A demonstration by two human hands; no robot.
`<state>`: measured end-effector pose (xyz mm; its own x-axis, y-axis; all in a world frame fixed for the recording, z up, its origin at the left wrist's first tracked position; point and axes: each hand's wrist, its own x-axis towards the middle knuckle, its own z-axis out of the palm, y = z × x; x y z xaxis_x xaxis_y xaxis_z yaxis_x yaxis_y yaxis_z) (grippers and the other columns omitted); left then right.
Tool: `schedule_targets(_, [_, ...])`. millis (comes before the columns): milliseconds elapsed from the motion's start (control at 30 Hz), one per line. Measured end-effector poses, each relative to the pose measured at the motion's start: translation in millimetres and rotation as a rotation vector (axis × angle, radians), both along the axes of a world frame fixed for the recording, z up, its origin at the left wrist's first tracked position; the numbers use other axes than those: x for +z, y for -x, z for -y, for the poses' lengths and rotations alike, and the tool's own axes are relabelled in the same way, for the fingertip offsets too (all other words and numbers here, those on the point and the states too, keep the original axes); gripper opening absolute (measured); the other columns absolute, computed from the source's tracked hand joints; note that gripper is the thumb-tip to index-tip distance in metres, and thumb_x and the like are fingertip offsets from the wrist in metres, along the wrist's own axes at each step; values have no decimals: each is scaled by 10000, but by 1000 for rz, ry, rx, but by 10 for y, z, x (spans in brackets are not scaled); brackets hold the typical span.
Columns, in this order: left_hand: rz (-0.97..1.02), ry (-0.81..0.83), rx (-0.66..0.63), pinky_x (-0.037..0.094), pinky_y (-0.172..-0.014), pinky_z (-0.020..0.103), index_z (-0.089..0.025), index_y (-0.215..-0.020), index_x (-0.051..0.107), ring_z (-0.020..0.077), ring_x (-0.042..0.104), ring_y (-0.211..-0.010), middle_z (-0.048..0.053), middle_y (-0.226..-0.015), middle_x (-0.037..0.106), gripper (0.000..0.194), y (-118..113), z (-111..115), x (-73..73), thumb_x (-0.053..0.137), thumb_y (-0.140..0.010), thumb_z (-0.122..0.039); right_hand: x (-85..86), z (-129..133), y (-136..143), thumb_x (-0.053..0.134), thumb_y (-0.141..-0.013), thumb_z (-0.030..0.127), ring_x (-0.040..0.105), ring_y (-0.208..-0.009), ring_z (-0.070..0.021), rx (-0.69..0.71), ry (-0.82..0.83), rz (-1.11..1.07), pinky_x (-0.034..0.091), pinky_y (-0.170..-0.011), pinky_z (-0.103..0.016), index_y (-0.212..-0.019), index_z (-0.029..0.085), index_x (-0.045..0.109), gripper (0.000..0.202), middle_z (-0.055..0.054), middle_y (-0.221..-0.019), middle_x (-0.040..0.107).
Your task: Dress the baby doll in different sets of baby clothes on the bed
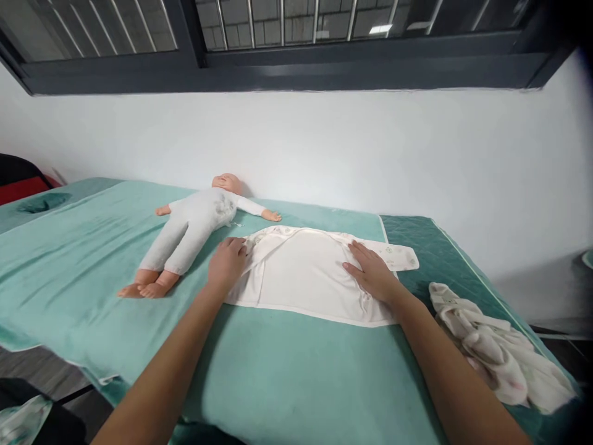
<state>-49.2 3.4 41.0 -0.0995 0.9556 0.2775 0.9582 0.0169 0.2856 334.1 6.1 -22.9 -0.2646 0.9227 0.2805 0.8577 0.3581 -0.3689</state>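
Note:
A white baby top with small prints along its edges lies spread on the green bed cover. At its left side, my left hand is closed on the fabric, with its fingertips partly hidden. My right hand rests flat on the right side of the top, fingers stretched out and slightly apart. One sleeve reaches out to the right beyond that hand. Behind and left of the top, a baby doll in a white suit lies on its back, head toward the wall.
A crumpled heap of white baby clothes lies at the right on a darker green quilted cover. The light green cover spans the bed. Behind it rise a white wall and a barred window. A black and red item sits far left.

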Motion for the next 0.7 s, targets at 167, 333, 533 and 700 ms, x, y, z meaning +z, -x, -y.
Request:
schedule_targets(167, [-121, 83, 99, 459, -929, 442, -238, -1267, 610, 343, 515, -1216, 121, -1315, 588, 461, 331, -55, -21, 439, -917, -484, 138, 79, 48, 456, -953, 515, 357, -1439, -294, -71, -22, -152, 312, -1176, -520, -1428, 217, 464, 561, -116, -1562, 385])
schedule_targets(333, [-50, 118, 138, 485, -782, 390, -289, -1113, 703, 292, 626, -964, 98, -1134, 625, 417, 381, -101, -7, 361, -950, -463, 440, 236, 542, 488, -945, 491, 421, -1390, -274, -67, -16, -275, 338, -1167, -493, -1345, 274, 513, 456, -81, -1477, 489])
schedule_targets(533, [-133, -145, 123, 468, -802, 379, -216, -1198, 651, 290, 597, -1010, 122, -1201, 589, 412, 372, -237, -32, 312, -964, -234, 576, 161, 1528, 486, -952, 366, 465, -1336, -230, 163, 117, -241, 433, -1084, -423, -1371, 313, 466, 423, -25, -1484, 468])
schedule_targets(700, [-180, -253, 40, 399, -991, 445, -190, -1204, 637, 322, 453, -1257, 128, -1356, 546, 388, 297, -124, -143, 365, -932, -144, 503, -324, 2068, 437, -950, 205, 499, -1196, -277, 90, -29, -98, 455, -979, -424, -1276, 214, 557, 348, -82, -1290, 601])
